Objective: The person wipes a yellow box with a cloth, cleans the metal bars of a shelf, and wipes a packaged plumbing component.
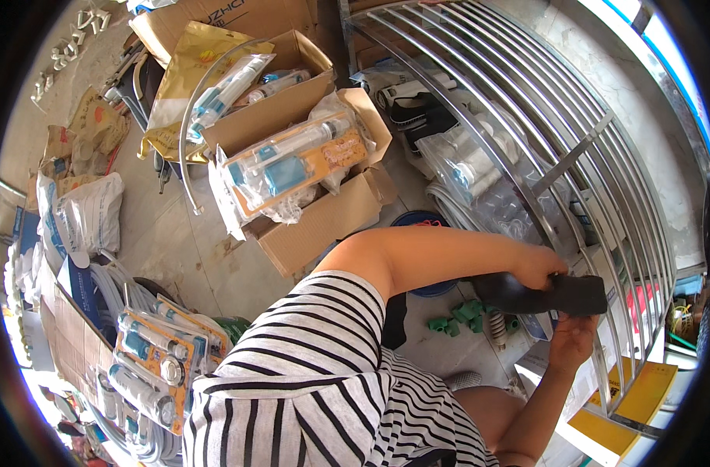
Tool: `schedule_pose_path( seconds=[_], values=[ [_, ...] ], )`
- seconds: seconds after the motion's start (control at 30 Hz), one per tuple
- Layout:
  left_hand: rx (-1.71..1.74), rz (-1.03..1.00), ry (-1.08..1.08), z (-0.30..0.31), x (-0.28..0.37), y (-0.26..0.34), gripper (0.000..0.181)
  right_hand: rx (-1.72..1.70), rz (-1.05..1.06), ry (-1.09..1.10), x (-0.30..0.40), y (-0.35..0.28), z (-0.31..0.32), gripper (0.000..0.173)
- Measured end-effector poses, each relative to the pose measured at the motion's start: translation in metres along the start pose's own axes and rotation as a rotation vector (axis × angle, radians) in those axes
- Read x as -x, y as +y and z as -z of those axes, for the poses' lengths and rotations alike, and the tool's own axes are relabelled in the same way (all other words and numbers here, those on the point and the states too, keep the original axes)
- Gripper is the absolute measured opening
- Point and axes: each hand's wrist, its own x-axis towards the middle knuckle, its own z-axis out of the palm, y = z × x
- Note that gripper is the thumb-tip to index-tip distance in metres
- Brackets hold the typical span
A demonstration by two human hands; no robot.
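Note:
A black, flat, elongated item (577, 295), whose kind I cannot tell, is held between both hands beside curved metal bars. My left hand (539, 265) grips it from above, fingers bent over its edge. From below, my right hand (574, 341) holds its underside near the right end; some fingers are hidden. Several green pipe fittings (460, 315) and a whitish ribbed piece (498, 330) lie on the floor just left of the hands. Behind my left forearm a blue round container (431, 287) shows in part.
A metal rack with curved bars (533, 192) rises at right, over bagged white fittings (477, 154). An open cardboard box (326, 225) holds blister-packed parts. More blister packs (150, 368) and white tubing lie at lower left. A yellow box (641, 408) stands at lower right.

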Motion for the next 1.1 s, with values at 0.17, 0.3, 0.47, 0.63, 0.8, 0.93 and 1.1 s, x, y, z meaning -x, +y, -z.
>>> schedule_pose_path(
  seconds=[0.17,0.3,0.47,0.63,0.8,0.93,1.1],
  values=[
    [-0.028,0.02,0.123,0.019,0.005,0.026,0.039,0.783,0.024,0.191,-0.001,0.011,0.028,0.04],
    [0.148,0.208,0.363,0.052,0.047,0.031,0.05,0.929,0.204,0.08,-0.029,0.026,0.009,0.038],
    [0.954,0.551,1.453,0.069,0.164,-0.014,0.027,0.931,0.571,-0.048,-0.062,0.036,-0.023,0.041],
    [1.212,0.594,2.318,0.059,0.251,-0.074,0.015,0.405,0.551,0.043,-0.065,0.044,-0.049,0.046],
    [1.105,0.442,2.281,0.065,0.281,-0.1,0.03,0.175,0.346,-0.039,-0.058,0.036,-0.024,0.072],
    [1.152,0.379,2.398,0.076,0.297,-0.12,0.046,0.014,0.303,0.024,-0.058,0.028,-0.024,0.067],
    [0.896,0.168,2.277,0.086,0.314,-0.109,0.023,-0.59,-0.113,-0.072,-0.058,-0.005,-0.037,0.064]
  ],
)
